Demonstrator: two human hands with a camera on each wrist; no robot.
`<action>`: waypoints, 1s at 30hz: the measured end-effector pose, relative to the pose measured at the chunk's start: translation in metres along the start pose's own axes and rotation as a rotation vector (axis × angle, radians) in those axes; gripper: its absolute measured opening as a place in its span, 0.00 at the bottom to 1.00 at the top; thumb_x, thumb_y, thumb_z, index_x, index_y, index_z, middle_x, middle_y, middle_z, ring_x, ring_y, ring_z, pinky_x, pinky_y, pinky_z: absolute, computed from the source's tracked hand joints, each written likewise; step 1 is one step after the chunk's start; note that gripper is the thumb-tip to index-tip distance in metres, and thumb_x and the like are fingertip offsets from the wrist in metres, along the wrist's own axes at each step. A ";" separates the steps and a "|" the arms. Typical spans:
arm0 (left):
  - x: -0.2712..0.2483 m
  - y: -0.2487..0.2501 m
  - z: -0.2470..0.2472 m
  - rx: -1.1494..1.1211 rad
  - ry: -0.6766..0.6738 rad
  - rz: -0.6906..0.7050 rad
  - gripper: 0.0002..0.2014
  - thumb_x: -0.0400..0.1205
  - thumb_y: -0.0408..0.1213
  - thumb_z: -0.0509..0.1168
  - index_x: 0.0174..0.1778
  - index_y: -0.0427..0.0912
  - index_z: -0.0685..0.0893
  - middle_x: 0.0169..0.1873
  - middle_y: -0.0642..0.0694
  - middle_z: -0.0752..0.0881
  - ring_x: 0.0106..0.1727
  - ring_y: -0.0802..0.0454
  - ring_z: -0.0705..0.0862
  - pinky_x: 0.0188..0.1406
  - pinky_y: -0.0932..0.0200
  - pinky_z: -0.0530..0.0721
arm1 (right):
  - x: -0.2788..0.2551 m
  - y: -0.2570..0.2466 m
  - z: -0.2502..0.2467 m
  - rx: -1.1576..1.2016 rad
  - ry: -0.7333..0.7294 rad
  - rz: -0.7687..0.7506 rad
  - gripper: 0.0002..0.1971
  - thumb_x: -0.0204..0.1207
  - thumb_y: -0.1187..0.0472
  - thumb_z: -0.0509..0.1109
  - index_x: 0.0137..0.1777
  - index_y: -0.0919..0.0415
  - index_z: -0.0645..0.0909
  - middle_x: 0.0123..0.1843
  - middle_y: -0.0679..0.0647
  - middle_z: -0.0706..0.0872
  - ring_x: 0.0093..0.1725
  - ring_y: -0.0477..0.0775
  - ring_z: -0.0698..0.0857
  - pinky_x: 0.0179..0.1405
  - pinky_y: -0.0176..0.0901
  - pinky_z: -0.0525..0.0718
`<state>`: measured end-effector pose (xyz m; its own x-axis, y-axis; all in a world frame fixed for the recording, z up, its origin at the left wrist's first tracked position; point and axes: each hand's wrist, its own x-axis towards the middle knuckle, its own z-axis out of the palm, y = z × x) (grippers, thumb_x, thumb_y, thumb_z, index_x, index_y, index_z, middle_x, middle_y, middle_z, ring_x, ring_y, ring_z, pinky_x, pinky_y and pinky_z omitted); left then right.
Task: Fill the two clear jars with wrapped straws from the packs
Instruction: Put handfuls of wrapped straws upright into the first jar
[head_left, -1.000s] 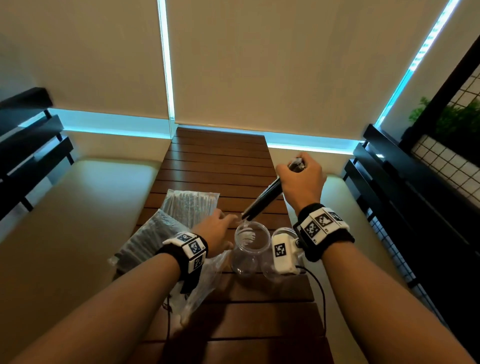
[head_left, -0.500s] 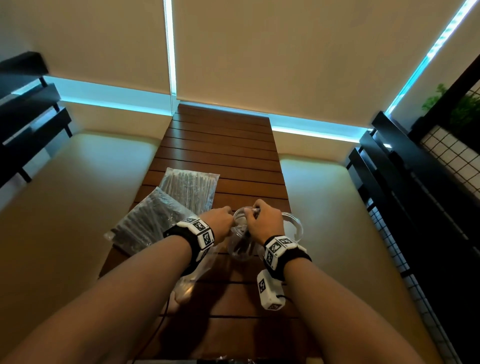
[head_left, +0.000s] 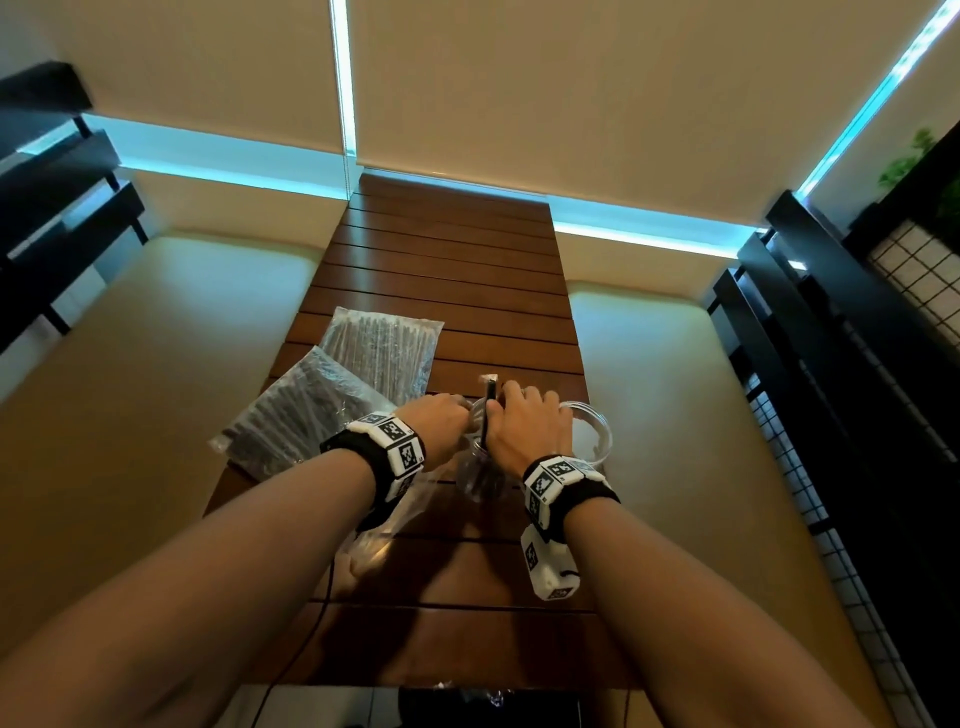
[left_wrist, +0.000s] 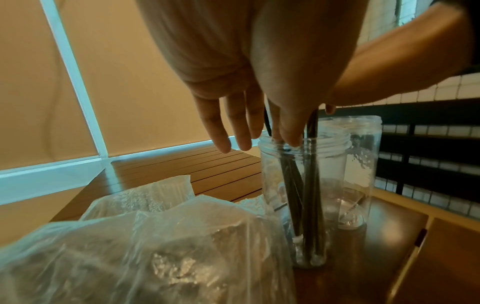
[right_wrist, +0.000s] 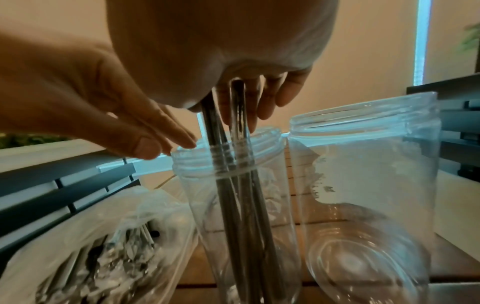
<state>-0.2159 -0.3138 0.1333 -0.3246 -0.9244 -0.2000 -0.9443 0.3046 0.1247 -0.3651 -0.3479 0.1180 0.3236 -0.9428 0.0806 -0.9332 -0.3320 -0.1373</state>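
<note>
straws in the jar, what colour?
Black straws in clear wrappers, standing in the narrower jar; left wrist view shows it best.

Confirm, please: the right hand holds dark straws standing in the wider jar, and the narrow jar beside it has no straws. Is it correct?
Not quite. The jars are swapped: the right hand holds the dark straws in the narrow jar, and the wider jar beside it has no straws. The right wrist view shows this.

A slatted wooden table stands between beige cushioned benches, with blinds behind.
</note>
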 end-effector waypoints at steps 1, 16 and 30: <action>-0.002 -0.001 -0.001 -0.033 -0.005 -0.013 0.19 0.86 0.42 0.61 0.72 0.44 0.79 0.67 0.42 0.79 0.63 0.43 0.81 0.62 0.49 0.81 | 0.000 0.001 -0.001 0.024 0.006 0.016 0.20 0.81 0.40 0.52 0.61 0.52 0.74 0.61 0.56 0.82 0.59 0.62 0.77 0.58 0.59 0.74; -0.058 -0.033 0.046 -0.075 -0.036 -0.513 0.28 0.75 0.59 0.66 0.65 0.46 0.71 0.64 0.44 0.77 0.58 0.41 0.84 0.53 0.45 0.84 | -0.009 -0.068 -0.020 0.085 -0.501 -0.436 0.07 0.75 0.59 0.67 0.42 0.60 0.86 0.41 0.55 0.87 0.38 0.55 0.86 0.42 0.51 0.90; -0.067 -0.043 -0.008 -0.257 0.237 -0.481 0.09 0.78 0.28 0.65 0.52 0.42 0.78 0.53 0.41 0.80 0.49 0.40 0.81 0.51 0.45 0.83 | -0.005 -0.098 0.027 0.172 -0.343 -0.389 0.08 0.80 0.64 0.62 0.52 0.64 0.82 0.51 0.62 0.87 0.51 0.64 0.85 0.52 0.53 0.85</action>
<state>-0.1531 -0.2667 0.1492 0.1849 -0.9800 -0.0735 -0.9295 -0.1987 0.3109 -0.2712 -0.3110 0.1047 0.6991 -0.6957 -0.1652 -0.7048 -0.6315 -0.3232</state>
